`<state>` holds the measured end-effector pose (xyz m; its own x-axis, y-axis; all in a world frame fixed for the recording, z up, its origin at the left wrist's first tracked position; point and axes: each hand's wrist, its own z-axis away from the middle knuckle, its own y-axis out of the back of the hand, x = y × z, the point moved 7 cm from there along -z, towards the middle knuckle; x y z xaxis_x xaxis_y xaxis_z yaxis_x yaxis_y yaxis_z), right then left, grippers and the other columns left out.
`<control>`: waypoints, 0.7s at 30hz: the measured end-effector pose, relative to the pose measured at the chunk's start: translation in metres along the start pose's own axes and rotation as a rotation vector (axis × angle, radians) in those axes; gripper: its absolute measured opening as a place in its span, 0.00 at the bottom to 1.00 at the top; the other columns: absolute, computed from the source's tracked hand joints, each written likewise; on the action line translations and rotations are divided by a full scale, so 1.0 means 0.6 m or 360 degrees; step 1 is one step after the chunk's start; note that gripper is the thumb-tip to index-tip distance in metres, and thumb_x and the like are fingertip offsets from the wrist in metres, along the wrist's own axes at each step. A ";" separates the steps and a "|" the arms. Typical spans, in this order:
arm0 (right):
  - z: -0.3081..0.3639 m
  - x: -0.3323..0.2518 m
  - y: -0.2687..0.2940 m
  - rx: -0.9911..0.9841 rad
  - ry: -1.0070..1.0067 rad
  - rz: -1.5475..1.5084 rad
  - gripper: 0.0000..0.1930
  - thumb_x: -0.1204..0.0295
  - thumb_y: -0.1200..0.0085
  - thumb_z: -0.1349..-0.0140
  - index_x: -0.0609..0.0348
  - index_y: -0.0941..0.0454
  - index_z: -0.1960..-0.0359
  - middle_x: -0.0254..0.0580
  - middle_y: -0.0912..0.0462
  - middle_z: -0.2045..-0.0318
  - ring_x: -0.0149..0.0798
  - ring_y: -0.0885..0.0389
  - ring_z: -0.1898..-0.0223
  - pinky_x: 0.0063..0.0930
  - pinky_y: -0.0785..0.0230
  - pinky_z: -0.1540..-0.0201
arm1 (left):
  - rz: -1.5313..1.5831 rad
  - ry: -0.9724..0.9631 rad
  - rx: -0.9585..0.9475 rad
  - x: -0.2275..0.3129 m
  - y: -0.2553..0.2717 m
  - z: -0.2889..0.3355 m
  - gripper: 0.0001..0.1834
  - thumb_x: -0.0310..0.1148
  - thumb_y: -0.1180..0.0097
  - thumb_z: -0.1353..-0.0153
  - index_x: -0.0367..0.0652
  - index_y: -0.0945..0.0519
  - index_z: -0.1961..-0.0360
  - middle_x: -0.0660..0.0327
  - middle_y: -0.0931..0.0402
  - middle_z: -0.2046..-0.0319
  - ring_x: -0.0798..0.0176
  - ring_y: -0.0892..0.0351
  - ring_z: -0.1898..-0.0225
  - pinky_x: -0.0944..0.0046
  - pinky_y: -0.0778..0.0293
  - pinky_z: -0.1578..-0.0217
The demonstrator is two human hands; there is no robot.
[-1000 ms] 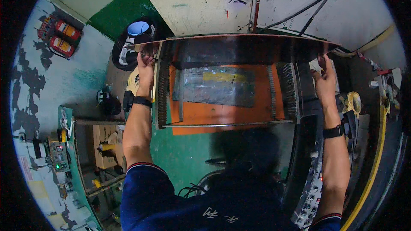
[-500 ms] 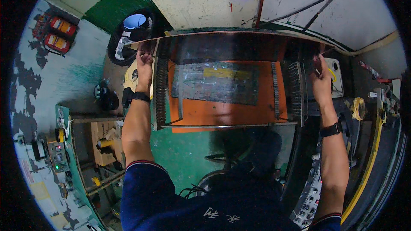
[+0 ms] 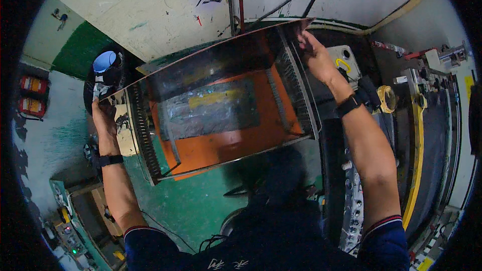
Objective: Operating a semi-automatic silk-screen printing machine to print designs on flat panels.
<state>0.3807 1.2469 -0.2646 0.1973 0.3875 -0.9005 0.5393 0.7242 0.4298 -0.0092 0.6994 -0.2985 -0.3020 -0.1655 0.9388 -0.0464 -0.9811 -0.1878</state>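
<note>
Both my arms reach forward around a wide slotted frame with comb-like toothed sides (image 3: 143,130). A thin, dark, glossy sheet (image 3: 211,60), partly see-through, spans across its far part, with a long raised far edge. My left hand (image 3: 104,120) is closed on the sheet's left far corner. At its right far corner my right hand (image 3: 319,60) grips the edge, thumb and fingers together. Sheet and frame slant, the right side farther away. Behind or below them show an orange board (image 3: 226,143) and a scuffed grey plate (image 3: 216,110) with a yellow patch; their exact layering is unclear.
A blue bucket (image 3: 104,61) stands beyond my left hand. To the right lie a pale container (image 3: 344,60), a tape roll (image 3: 386,99) and a long bench with a yellow strip (image 3: 414,155). A shelf unit (image 3: 83,206) is at lower left. The floor (image 3: 196,211) is green.
My view has turned to the right. The sheet and frame have gone from level to slanted, the right end farther and the left end nearer. Both hands keep their grip.
</note>
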 end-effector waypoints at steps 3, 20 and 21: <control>-0.012 0.024 -0.006 -0.0021 -0.0069 -0.0007 0.35 0.94 0.64 0.47 0.60 0.44 0.34 0.45 0.31 0.39 0.37 0.32 0.40 0.25 0.41 0.38 | -0.0048 -0.0026 -0.0009 0.002 -0.004 -0.009 0.24 0.53 0.53 0.38 0.43 0.26 0.56 0.59 0.25 0.59 0.59 0.27 0.58 0.57 0.32 0.52; -0.028 0.115 -0.023 -0.0070 -0.0261 -0.0195 0.39 0.94 0.60 0.49 0.60 0.48 0.32 0.48 0.37 0.35 0.42 0.39 0.34 0.31 0.45 0.35 | -0.0446 -0.0023 0.0117 -0.022 -0.024 -0.023 0.27 0.55 0.49 0.40 0.45 0.26 0.50 0.59 0.24 0.53 0.61 0.30 0.48 0.56 0.41 0.45; -0.028 0.116 -0.023 -0.0061 -0.0273 -0.0196 0.39 0.93 0.60 0.49 0.61 0.49 0.32 0.48 0.37 0.35 0.42 0.39 0.34 0.31 0.45 0.35 | -0.0452 -0.0021 0.0122 -0.028 -0.032 -0.017 0.27 0.55 0.48 0.40 0.45 0.26 0.50 0.59 0.23 0.54 0.61 0.30 0.48 0.56 0.40 0.46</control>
<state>0.3730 1.2736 -0.3317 0.2700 0.1942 -0.9431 0.5369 0.7827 0.3149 -0.0130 0.7222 -0.3134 -0.2745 0.1160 0.9546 -0.0550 -0.9930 0.1048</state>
